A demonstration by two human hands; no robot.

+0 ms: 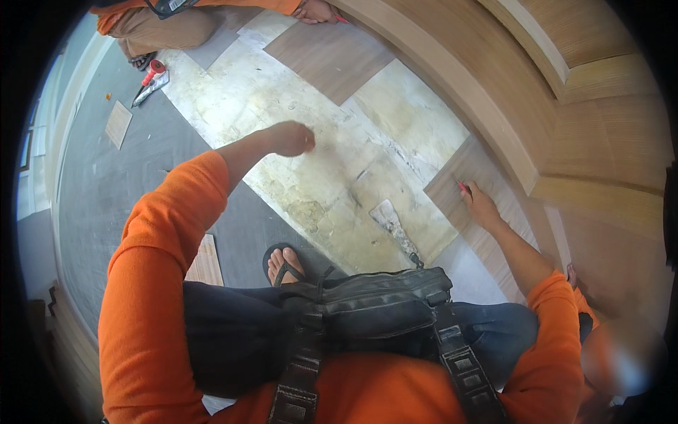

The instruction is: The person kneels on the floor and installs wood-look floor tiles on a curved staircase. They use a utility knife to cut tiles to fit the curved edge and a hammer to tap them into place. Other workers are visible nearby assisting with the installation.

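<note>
My left hand (289, 139) is closed in a fist above the bare, stained pale floor (282, 169). It is slightly blurred, and whatever its fingers hold is hidden. On the right, my right hand (482, 207) grips a slim red tool (463, 187) whose kind I cannot make out. Its tip points toward a brown wood-look floor plank (487, 173), close to the plank's edge. Between my hands, nearer to me, a smeared scraper (390, 220) lies on the pale floor, its handle end by my black waist bag (381, 297).
A crouching co-worker's hand (316, 10) holds a red tool beside another brown plank (328, 53). Wooden cabinetry (600, 134) borders the right. On the grey floor at left lie a red-handled tool (152, 71) and a small board piece (119, 125). Another person's orange sleeve (586, 307) shows lower right.
</note>
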